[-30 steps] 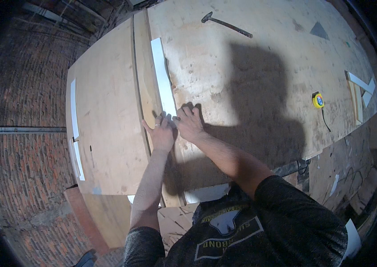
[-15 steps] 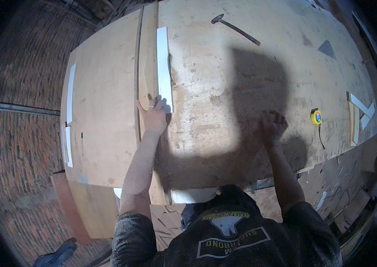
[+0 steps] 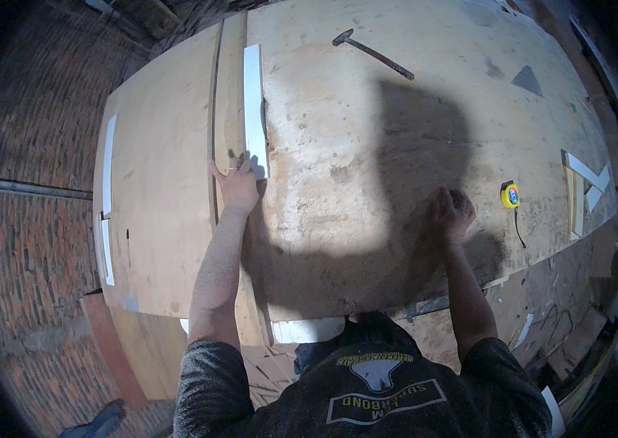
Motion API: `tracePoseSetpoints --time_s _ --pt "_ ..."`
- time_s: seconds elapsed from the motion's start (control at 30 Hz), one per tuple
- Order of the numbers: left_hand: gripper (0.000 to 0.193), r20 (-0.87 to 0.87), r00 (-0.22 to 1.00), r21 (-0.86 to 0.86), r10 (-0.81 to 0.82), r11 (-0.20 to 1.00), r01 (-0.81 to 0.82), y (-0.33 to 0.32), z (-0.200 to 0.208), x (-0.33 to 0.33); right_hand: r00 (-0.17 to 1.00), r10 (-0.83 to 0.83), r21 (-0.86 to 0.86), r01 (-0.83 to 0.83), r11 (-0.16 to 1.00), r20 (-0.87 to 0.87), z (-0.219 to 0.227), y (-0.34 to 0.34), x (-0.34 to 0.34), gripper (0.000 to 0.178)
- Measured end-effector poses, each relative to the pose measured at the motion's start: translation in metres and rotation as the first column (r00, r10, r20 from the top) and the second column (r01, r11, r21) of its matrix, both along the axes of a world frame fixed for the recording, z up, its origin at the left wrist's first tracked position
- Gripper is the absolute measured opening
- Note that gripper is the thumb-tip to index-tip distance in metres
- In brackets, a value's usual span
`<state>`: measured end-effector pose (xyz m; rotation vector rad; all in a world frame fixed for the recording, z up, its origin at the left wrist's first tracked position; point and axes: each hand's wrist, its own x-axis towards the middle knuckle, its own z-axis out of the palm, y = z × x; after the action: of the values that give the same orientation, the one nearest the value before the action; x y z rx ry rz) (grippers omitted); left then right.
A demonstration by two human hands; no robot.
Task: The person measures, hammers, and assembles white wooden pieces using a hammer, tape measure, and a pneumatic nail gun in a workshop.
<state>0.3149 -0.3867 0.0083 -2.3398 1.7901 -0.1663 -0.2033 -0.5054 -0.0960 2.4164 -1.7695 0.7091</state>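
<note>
My left hand point(image 3: 238, 191) rests with spread fingers on a long wooden strip point(image 3: 233, 109), its fingertips touching the near end of a white strip point(image 3: 253, 109). That white strip lies lengthwise along the right edge of the wooden one. Over the right part of the large plywood panel point(image 3: 323, 212), my right hand point(image 3: 455, 213) is in shadow with its fingers curled together. Whatever they may hold is too dark to see. A yellow tape measure point(image 3: 510, 195) lies to the right of that hand, and a hammer point(image 3: 375, 55) lies farther off.
More white strips point(image 3: 110, 164) lie along the panel's left edge. Crossed white and wooden offcuts point(image 3: 586, 175) sit at the far right, and a grey triangular piece point(image 3: 527, 80) is behind them. A brick wall point(image 3: 28, 248) stands on the left. Scraps litter the floor at lower right.
The whole view has shifted slightly, moving the panel and hammer a little left in the picture. My left hand stays at the white strip's end; my right hand has moved slightly rightward over the panel.
</note>
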Motion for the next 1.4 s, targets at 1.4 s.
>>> tracePoseSetpoints --time_s 1.4 --pt "0.024 0.0 1.0 -0.038 -0.024 0.999 0.024 -0.089 -0.006 0.06 0.999 -0.036 -0.097 0.035 0.995 -0.007 0.034 0.006 0.03 0.04"
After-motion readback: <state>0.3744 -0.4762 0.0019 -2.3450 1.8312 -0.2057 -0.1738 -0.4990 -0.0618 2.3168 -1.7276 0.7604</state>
